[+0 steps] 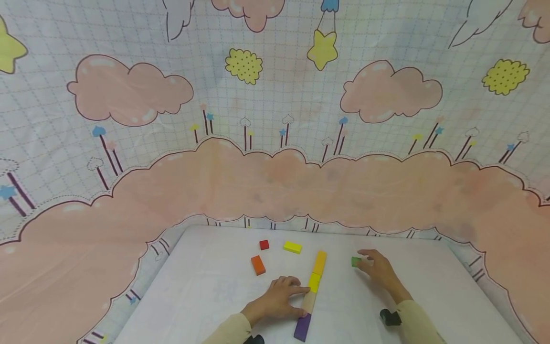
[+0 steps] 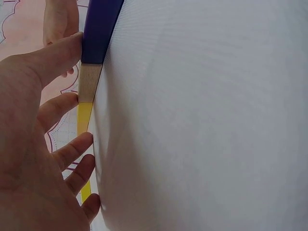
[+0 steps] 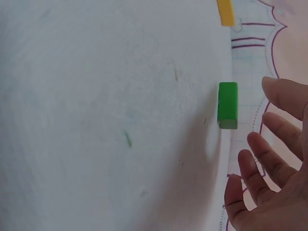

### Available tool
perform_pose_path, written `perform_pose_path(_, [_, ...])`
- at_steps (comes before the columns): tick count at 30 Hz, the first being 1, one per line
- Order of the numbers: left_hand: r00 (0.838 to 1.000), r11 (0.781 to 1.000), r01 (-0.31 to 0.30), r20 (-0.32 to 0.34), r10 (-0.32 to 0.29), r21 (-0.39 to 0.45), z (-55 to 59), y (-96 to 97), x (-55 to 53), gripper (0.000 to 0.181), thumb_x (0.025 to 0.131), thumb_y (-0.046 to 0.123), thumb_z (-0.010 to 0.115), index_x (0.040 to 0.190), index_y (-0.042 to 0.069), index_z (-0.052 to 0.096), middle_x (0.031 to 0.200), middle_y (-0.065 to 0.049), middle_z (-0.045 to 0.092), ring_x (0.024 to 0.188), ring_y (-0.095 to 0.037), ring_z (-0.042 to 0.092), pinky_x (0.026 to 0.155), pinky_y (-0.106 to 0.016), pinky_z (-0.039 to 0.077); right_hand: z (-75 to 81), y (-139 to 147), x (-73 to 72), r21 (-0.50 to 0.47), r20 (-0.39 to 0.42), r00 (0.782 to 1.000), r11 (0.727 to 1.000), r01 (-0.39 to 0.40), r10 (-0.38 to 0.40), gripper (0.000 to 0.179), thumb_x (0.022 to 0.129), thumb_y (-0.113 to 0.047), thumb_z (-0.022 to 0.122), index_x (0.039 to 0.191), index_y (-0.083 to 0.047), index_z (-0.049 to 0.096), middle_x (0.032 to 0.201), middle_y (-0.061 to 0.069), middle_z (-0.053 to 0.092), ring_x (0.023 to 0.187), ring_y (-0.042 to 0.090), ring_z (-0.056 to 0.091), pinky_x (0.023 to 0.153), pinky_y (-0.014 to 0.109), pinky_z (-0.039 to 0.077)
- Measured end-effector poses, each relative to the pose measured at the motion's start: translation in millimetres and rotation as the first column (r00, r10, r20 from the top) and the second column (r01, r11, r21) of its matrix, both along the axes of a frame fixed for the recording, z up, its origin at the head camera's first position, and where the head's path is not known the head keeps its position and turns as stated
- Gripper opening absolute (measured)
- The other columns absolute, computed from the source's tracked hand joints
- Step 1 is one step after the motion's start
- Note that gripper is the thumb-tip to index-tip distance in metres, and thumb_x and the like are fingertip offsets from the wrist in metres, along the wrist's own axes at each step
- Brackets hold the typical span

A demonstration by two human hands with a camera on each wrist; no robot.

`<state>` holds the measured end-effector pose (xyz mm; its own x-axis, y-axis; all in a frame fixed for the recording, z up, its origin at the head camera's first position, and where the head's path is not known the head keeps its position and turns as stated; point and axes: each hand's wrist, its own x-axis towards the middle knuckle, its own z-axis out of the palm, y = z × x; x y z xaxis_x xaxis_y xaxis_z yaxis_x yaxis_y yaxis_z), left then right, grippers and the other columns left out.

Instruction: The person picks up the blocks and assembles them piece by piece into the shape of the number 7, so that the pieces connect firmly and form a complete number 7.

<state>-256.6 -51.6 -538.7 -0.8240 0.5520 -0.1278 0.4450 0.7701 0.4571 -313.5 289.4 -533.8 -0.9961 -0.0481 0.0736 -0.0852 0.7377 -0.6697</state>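
A straight row of blocks lies on the white table: a purple block (image 1: 302,328) nearest, then a plain wooden block (image 1: 309,304), a yellow block (image 1: 315,282) and an orange-yellow block (image 1: 320,262). My left hand (image 1: 277,298) rests along the row's left side. Its thumb touches the purple block near the wooden one, and the index finger touches close to where wood meets yellow. To the right, my right hand (image 1: 380,271) hovers with spread fingers beside a green block (image 3: 228,103). The right wrist view shows a gap between fingers and block.
Left of the row's far end lie a small red block (image 1: 264,244), a flat yellow block (image 1: 292,247) and an orange block (image 1: 258,265). Behind the table (image 1: 193,267) hangs a cloth printed with clouds.
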Motion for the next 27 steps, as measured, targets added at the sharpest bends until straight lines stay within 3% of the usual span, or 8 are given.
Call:
perform_pose_path(8, [1.000, 1.000, -0.013, 0.000, 0.013, -0.009, 0.0, 1.6, 1.0, 0.059, 0.082, 0.057, 0.071, 0.137, 0.048, 0.052, 0.138, 0.009, 0.050, 0.127, -0.019, 0.042, 0.110, -0.046, 0.034, -4.1, 5.2, -2.1, -0.032, 0.086, 0.996, 0.999, 0.033, -0.030, 0.050, 0.093, -0.029, 0.065, 0.135, -0.004, 0.054, 0.137, 0.025, 0.052, 0.122, 0.043, 0.051, 0.095, 0.054, 0.049])
perform_pose_path(16, [1.000, 1.000, -0.015, 0.008, 0.015, 0.000, -0.6, 1.4, 0.6, 0.059, 0.081, 0.057, 0.072, 0.136, 0.049, 0.051, 0.139, 0.009, 0.050, 0.127, -0.020, 0.042, 0.111, -0.047, 0.034, -6.7, 7.5, -7.6, -0.001, 0.069, 0.997, 1.000, 0.028, -0.028, 0.043, 0.092, -0.020, 0.066, 0.130, 0.000, 0.058, 0.131, 0.026, 0.057, 0.118, 0.042, 0.055, 0.098, 0.056, 0.045])
perform_pose_path(23, [1.000, 1.000, -0.008, 0.012, 0.008, 0.003, -1.9, 0.7, 0.4, 0.060, 0.082, 0.057, 0.072, 0.137, 0.048, 0.051, 0.139, 0.008, 0.050, 0.127, -0.020, 0.042, 0.111, -0.047, 0.034, -9.6, 6.6, -11.1, 0.026, 0.129, 0.990, 0.999, 0.047, -0.050, 0.045, 0.091, -0.020, 0.067, 0.130, 0.000, 0.058, 0.130, 0.025, 0.058, 0.116, 0.039, 0.055, 0.097, 0.054, 0.047])
perform_pose_path(27, [1.000, 1.000, -0.014, 0.023, 0.014, 0.012, -1.1, 1.3, 1.3, 0.059, 0.081, 0.056, 0.072, 0.137, 0.049, 0.052, 0.139, 0.008, 0.050, 0.128, -0.020, 0.042, 0.111, -0.047, 0.033, -9.8, 6.2, -11.4, 0.022, 0.107, 0.993, 0.999, 0.037, -0.039, 0.044, 0.089, -0.018, 0.069, 0.128, 0.001, 0.060, 0.128, 0.026, 0.059, 0.117, 0.041, 0.055, 0.099, 0.055, 0.046])
